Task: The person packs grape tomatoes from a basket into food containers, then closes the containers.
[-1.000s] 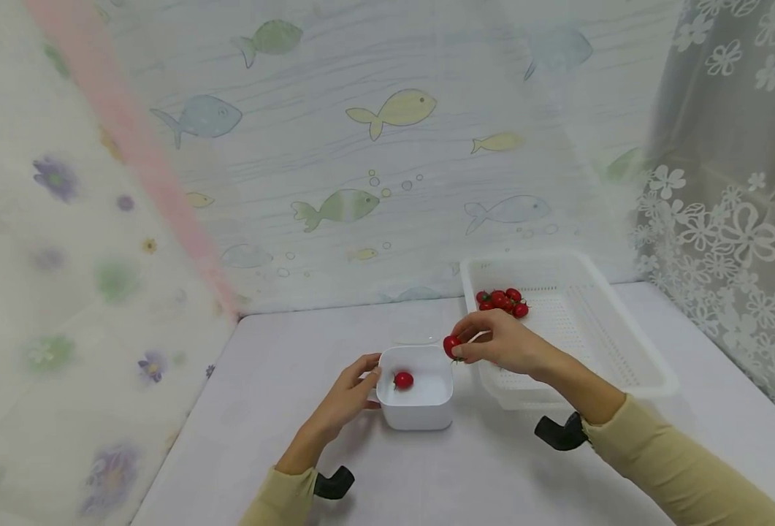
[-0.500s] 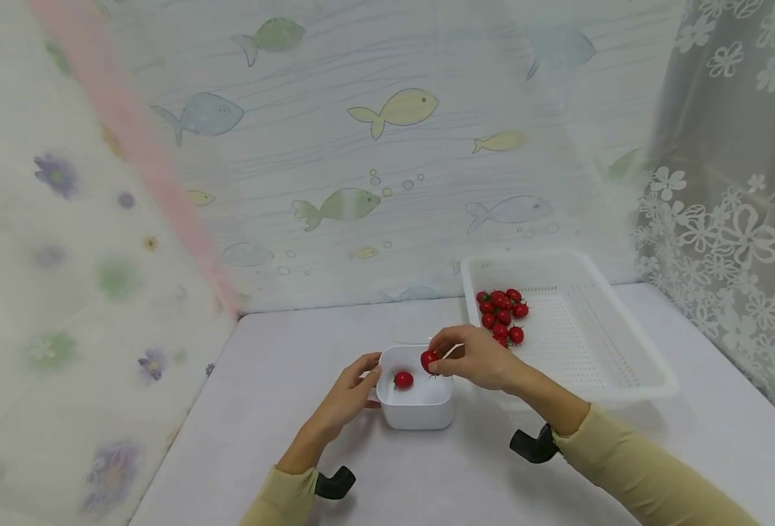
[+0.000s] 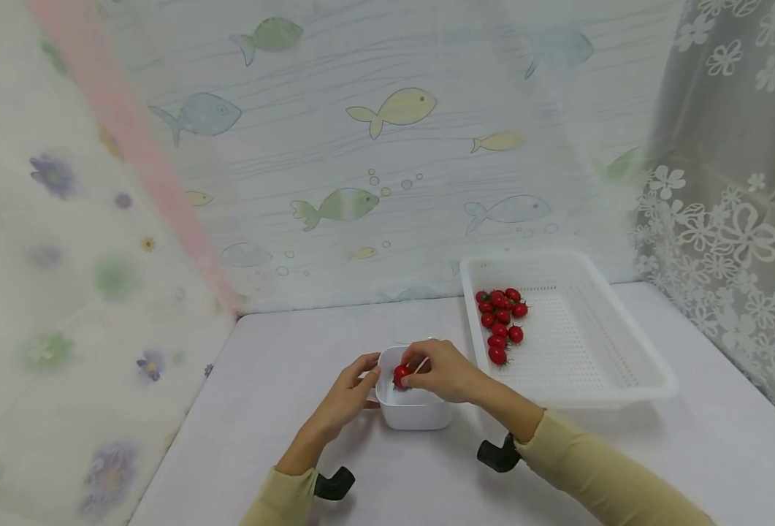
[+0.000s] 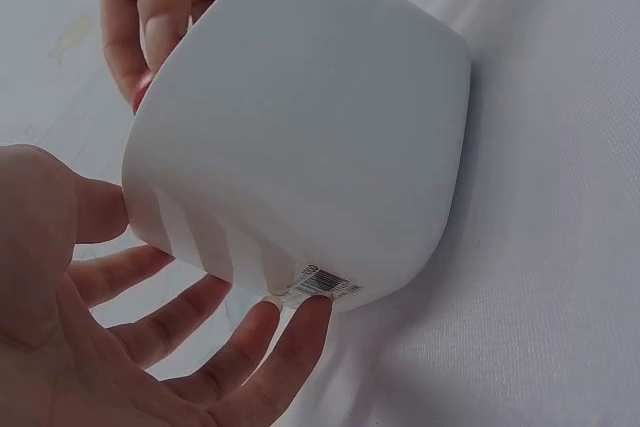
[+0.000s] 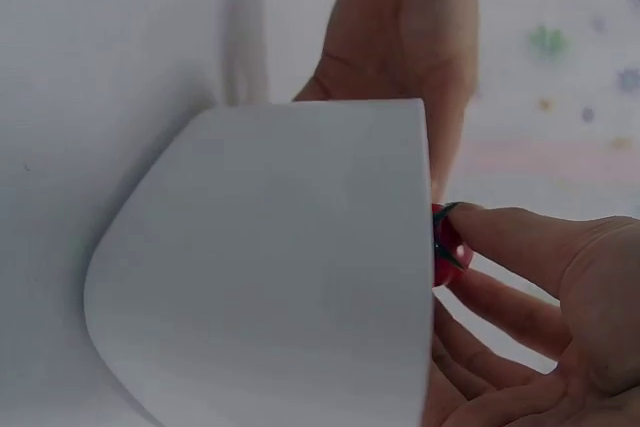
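Observation:
A white square-sided container point(image 3: 416, 418) stands upright on the table. My left hand point(image 3: 349, 391) rests against its left side, fingers spread. In the left wrist view, those fingertips point(image 4: 317, 307) touch the wall beside a barcode label point(image 4: 322, 282), the thumb near the rim. My right hand point(image 3: 445, 371) reaches over the rim and pinches a red cherry tomato point(image 3: 401, 375) in the container's mouth. Green sepals on that tomato point(image 5: 450, 247) show in the right wrist view. The container's floor is partly hidden, and the other tomato cannot be made out.
Right of the container, a white perforated basket point(image 3: 558, 354) holds several cherry tomatoes point(image 3: 500, 319) along its left side. A thin clear edge shows behind the container. Black curved pieces point(image 3: 334, 483) sit at both wrists. Patterned cloth hangs behind and at both sides.
My right hand has carried the cherry tomato left and down, from beside the container's right rim to inside its mouth, uncovering more tomatoes in the basket. The left hand has stayed put.

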The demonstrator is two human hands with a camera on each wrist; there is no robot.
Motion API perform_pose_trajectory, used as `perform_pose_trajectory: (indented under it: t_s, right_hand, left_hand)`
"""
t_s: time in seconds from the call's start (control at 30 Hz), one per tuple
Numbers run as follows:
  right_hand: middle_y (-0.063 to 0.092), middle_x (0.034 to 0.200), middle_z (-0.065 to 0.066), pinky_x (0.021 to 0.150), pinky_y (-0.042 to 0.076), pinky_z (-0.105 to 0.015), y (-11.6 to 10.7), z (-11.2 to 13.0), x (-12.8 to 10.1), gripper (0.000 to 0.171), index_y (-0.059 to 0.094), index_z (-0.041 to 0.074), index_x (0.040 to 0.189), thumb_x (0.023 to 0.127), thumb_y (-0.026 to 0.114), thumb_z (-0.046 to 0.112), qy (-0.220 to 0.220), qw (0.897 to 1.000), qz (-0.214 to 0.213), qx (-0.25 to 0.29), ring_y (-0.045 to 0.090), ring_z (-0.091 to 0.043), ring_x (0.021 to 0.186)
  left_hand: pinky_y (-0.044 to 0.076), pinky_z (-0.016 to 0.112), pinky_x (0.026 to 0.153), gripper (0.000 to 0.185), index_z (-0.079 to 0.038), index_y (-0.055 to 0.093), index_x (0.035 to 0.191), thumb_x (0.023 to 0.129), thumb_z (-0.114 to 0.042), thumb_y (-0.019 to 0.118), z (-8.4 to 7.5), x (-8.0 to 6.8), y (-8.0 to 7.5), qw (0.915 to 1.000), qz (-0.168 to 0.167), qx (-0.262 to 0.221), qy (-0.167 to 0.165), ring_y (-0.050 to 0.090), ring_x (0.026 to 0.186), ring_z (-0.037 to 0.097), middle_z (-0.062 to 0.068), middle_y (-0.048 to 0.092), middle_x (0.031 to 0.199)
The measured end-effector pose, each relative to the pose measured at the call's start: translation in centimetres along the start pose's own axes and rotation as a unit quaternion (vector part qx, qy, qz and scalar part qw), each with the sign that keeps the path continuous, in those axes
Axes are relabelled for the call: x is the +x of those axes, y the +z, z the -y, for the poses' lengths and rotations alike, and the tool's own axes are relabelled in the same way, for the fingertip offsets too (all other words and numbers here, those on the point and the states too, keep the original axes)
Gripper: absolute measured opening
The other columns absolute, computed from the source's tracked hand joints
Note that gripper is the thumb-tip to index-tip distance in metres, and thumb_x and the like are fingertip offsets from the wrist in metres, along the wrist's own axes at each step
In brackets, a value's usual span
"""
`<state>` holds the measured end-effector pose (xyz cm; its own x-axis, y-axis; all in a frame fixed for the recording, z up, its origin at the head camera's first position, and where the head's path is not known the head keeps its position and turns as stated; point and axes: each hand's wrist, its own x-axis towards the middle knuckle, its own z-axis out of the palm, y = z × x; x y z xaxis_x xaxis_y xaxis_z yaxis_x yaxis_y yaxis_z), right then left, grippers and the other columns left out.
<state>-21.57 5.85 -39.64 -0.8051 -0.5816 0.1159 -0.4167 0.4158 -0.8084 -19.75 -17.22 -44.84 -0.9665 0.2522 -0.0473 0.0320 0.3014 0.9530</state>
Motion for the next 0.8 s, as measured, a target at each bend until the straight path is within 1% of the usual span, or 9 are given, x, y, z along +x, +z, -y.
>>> perform_pose_trajectory:
  t_s: [0.13, 0.27, 0.37, 0.47, 0.6, 0.7, 0.8]
  right_hand:
    - [0.072, 0.096, -0.004, 0.072, 0.057, -0.027, 0.8, -0.3, 0.4, 0.02, 0.07, 0.004, 0.106, 0.091, 0.078, 0.013, -0.006, 1.0, -0.003, -0.018, 0.067, -0.018, 0.081]
    - [0.072, 0.096, -0.006, 0.074, 0.058, -0.029, 1.4, -0.3, 0.9, 0.019, 0.069, 0.003, 0.105, 0.09, 0.078, 0.01, -0.007, 0.999, 0.0, -0.043, 0.066, -0.018, 0.084]
    - [0.071, 0.094, -0.005, 0.074, 0.057, -0.031, 1.8, -0.2, 1.2, 0.018, 0.069, 0.005, 0.103, 0.089, 0.079, 0.009, -0.006, 0.997, 0.001, -0.08, 0.064, -0.017, 0.084]
    - [0.07, 0.089, -0.003, 0.072, 0.054, -0.031, 2.2, -0.1, 1.5, 0.017, 0.069, 0.006, 0.1, 0.087, 0.08, 0.009, -0.009, 0.992, 0.008, -0.123, 0.061, -0.016, 0.082]
    - [0.066, 0.081, 0.0, 0.067, 0.05, -0.029, 2.6, -0.3, 2.1, 0.015, 0.07, 0.006, 0.094, 0.085, 0.081, 0.007, -0.015, 0.986, 0.034, -0.16, 0.056, -0.014, 0.076]
    - [0.065, 0.079, -0.001, 0.065, 0.051, -0.029, 2.9, -0.6, 2.6, 0.015, 0.07, 0.004, 0.091, 0.083, 0.082, 0.003, -0.015, 0.985, 0.056, -0.164, 0.056, -0.014, 0.074]
    - [0.068, 0.081, -0.003, 0.066, 0.053, -0.03, 3.1, -0.8, 3.0, 0.015, 0.07, 0.003, 0.091, 0.082, 0.083, 0.001, -0.011, 0.986, 0.068, -0.155, 0.058, -0.015, 0.075]
  left_hand:
    - [0.062, 0.043, 0.083, 0.041, -0.009, 0.046, 0.15, 0.11, -0.02, 0.047, 0.0, 0.0, 0.0, 1.0, 0.001, -0.001, 0.006, 0.056, 0.124, 0.042, 0.019, 0.049, 0.144]
    - [0.062, 0.043, 0.083, 0.041, -0.008, 0.047, 0.149, 0.11, -0.019, 0.048, 0.1, 0.0, 0.0, 0.9999, -0.002, -0.004, 0.01, 0.056, 0.123, 0.042, 0.02, 0.049, 0.143]
    - [0.062, 0.043, 0.082, 0.04, -0.009, 0.048, 0.149, 0.11, -0.018, 0.05, 0.1, 0.0, 0.0, 0.9999, -0.007, -0.004, 0.008, 0.056, 0.124, 0.041, 0.02, 0.05, 0.143]
    - [0.062, 0.043, 0.082, 0.041, -0.008, 0.047, 0.149, 0.11, -0.018, 0.049, 0.2, -0.1, -0.1, 0.9999, -0.005, 0.003, 0.011, 0.056, 0.125, 0.041, 0.02, 0.049, 0.144]
    - [0.062, 0.044, 0.083, 0.04, -0.008, 0.047, 0.149, 0.11, -0.018, 0.048, 0.2, -0.2, -0.1, 0.9999, 0.0, 0.002, 0.014, 0.055, 0.126, 0.042, 0.02, 0.049, 0.144]
    - [0.062, 0.044, 0.083, 0.04, -0.009, 0.048, 0.149, 0.11, -0.018, 0.048, 0.2, -0.1, -0.1, 0.9999, 0.002, -0.003, 0.015, 0.055, 0.126, 0.042, 0.018, 0.05, 0.143]
    - [0.062, 0.044, 0.082, 0.04, -0.009, 0.048, 0.149, 0.11, -0.018, 0.049, 0.2, -0.1, -0.1, 0.9998, 0.002, -0.003, 0.018, 0.055, 0.125, 0.043, 0.019, 0.05, 0.143]
